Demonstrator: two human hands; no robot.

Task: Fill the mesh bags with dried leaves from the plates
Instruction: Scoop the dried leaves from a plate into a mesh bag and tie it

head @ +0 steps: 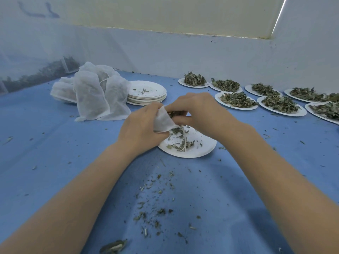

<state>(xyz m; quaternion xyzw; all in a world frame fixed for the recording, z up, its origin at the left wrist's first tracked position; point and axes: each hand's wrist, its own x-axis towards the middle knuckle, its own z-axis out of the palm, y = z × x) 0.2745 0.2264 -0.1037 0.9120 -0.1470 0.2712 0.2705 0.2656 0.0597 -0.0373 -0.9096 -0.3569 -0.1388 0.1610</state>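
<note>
- The blue table (55, 143) carries all items; loose leaf crumbs (156, 204) lie near its front edge.
- Filled mesh bags (91, 94) stand toward the far left edge, touching a stack of plates (146, 92).
- Plates of dried leaves (236, 99) line the far right edge.
- At the centre, one plate (198, 149) holds a few leaves.
- The left hand (141, 129) grips a mesh bag (163, 120) above this plate.
- The right hand (198, 110) pinches dried leaves (177, 113) at the bag mouth.
</note>
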